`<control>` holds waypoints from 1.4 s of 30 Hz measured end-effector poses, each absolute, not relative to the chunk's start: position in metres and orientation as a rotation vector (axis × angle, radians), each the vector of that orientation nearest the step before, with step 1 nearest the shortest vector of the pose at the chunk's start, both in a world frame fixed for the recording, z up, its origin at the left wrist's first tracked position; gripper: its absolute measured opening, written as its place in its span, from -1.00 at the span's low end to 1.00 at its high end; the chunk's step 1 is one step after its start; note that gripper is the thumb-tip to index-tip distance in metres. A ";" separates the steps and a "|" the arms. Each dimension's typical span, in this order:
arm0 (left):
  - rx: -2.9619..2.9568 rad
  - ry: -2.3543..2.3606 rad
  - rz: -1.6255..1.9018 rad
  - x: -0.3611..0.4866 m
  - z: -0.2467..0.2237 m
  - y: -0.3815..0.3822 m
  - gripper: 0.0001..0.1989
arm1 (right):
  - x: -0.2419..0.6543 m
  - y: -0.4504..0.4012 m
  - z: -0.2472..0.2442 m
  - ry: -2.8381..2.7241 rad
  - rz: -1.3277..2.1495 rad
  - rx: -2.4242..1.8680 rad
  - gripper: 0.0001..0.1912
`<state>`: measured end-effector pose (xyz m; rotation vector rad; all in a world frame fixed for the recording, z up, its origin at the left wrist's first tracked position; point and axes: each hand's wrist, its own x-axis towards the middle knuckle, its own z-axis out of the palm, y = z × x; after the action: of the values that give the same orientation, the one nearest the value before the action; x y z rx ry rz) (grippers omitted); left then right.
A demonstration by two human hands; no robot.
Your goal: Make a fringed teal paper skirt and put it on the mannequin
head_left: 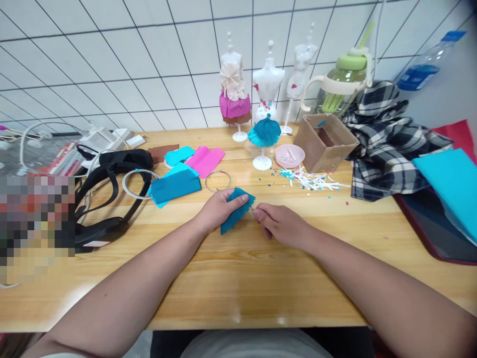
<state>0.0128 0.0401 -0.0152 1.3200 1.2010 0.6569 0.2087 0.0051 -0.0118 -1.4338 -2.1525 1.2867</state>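
Above the middle of the table, my left hand [222,206] pinches a folded piece of teal crepe paper [235,217] between thumb and fingers. The paper's lower and right edges are jagged. Close to its right edge, my right hand [278,222] is closed around a thin metal tool [252,209]. Only the tool's tip shows, pointing at the paper; my fingers hide the rest, so I cannot tell its kind. Behind my hands, a small white mannequin [268,79] wears a teal paper skirt [265,132].
Left of my hands lie folded teal paper [176,185], pink paper [204,160], a metal ring [218,181] and a black headset [126,159]. A pink dish [289,156], paper scraps [316,179], a cardboard box [324,141], a jug [341,84] and plaid cloth [380,139] stand or lie right.
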 end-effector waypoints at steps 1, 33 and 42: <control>1.329 1.198 0.654 0.013 -0.015 0.040 -0.56 | 0.209 0.005 -0.012 -2.158 1.279 -1.431 -0.61; 1.336 1.189 0.630 0.012 -0.014 0.040 -0.56 | 0.209 0.006 -0.015 -2.088 1.317 -1.422 -0.66; 1.334 1.197 0.631 0.012 -0.015 0.040 -0.56 | 0.210 0.006 -0.012 -2.141 1.263 -1.422 -0.61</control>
<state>0.0115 0.0400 -0.0151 1.3338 1.1966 0.6308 0.2105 0.0064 -0.0117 -1.4221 -2.1407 1.2627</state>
